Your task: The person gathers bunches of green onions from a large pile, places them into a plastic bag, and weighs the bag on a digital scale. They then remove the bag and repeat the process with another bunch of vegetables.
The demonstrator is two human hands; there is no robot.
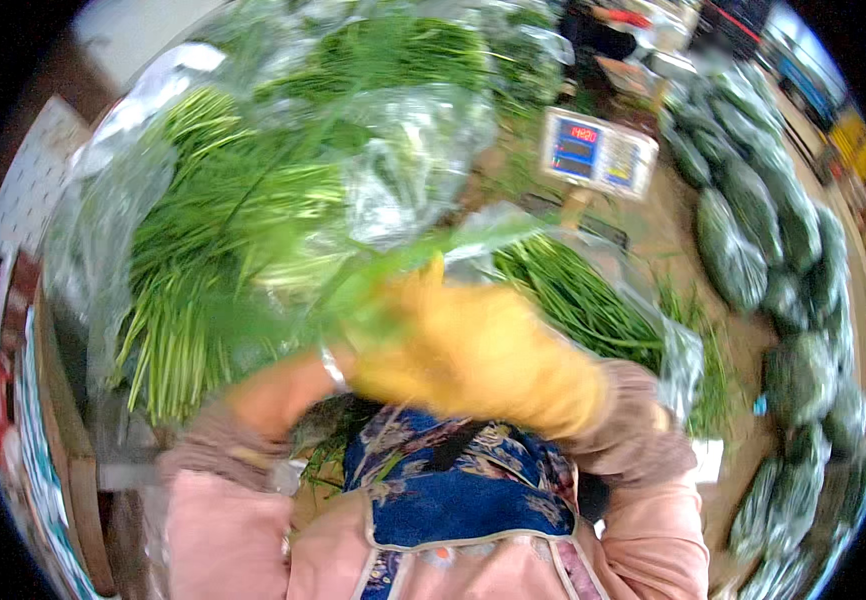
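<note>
A blurred bunch of long leafy greens (358,285) is held up in front of my chest, smeared by motion. My right hand (483,350), in a yellow glove, is closed around it, though its fingers are blurred. My left hand (365,352) meets the right one at the bunch. A silvery bracelet (333,370) circles my bare left wrist, and the left fingers are hidden and smeared. Under and beyond my hands lies a big pile of green stalks (178,320) with clear plastic sheeting (403,165). To the right, an open clear bag (678,350) holds dark green stalks (583,300).
A digital scale display (600,152) with red digits stands beyond the bag. Plastic-wrapped green bundles (743,240) are heaped along the right side. Loose stalks are scattered on the brown floor (668,245). At the far top, another person's dark sleeve (598,35) shows.
</note>
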